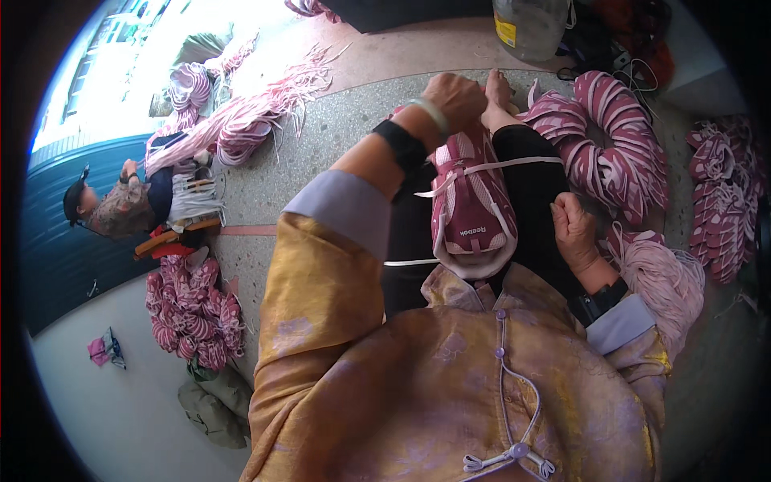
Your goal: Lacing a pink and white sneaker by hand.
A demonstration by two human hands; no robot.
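Note:
A maroon and pink shoe upper lies between my thighs, its open heel end toward my body. Across it runs a white lace, reaching over my right thigh; another white strand crosses my left thigh. My left hand is closed above the far end of the upper, its fingers bent down and partly hidden. Over by my right thigh, my right hand makes a closed fist, apart from the upper. What either hand holds, if anything, cannot be made out.
Coiled maroon and pink uppers lie at right, beside a bundle of pale pink laces. More uppers are heaped at left. A co-worker sits far left near long pink strands. A clear plastic jug stands ahead.

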